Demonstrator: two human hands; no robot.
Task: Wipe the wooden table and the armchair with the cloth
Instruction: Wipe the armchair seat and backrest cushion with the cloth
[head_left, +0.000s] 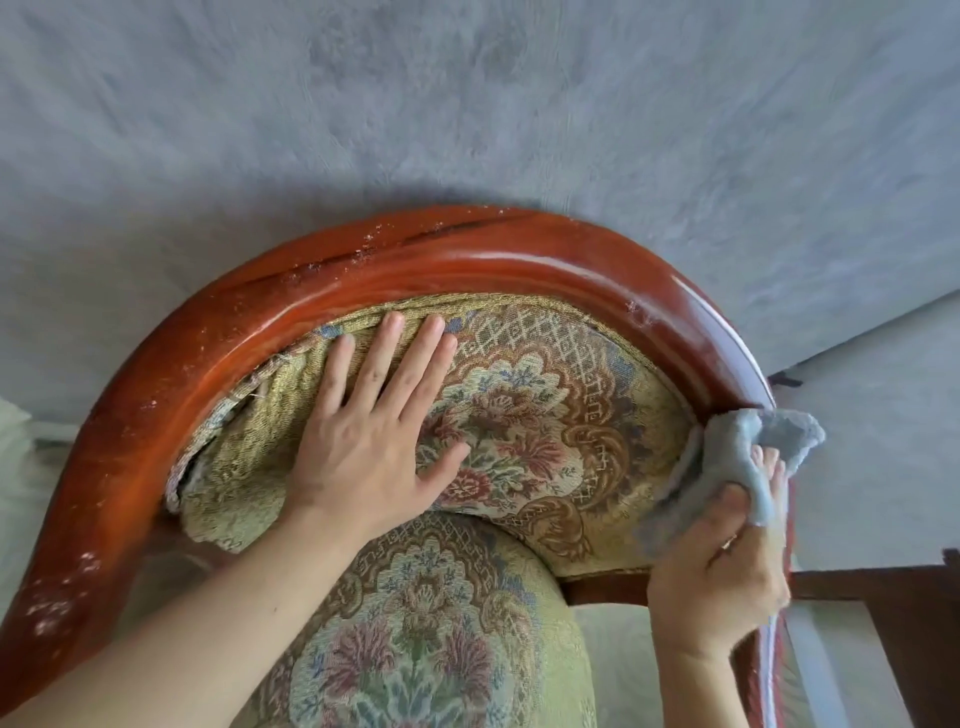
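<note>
Step in hand looks like wiping the armchair (467, 270) frame, right side of the curved red-brown wooden rail.

Right hand (722, 582) grips the blue-grey cloth (737, 457), bunched, fingers and thumb curled round it, pressed where the rail runs down on the right, at the edge of the floral back cushion (545, 415). Left hand (363, 441) lies flat on that cushion, fingers straight and spread, holding nothing, likely bracing the chair.

Pale specks of dust or grit sit along the rail's top and down its left side, densest bottom left. Right side looks glossier, so judging by that, most of the arc is not yet done.

To do it well, I'd say:
- flatten the cloth more; a wad touches only a narrow strip
- follow the curve in one long pass, right to left over the top
- work the cloth into the groove between rail and upholstery
- refold to a clean face once loaded

Wooden table: a dark wooden frame (883, 623) at lower right may be it; can't tell.
</note>
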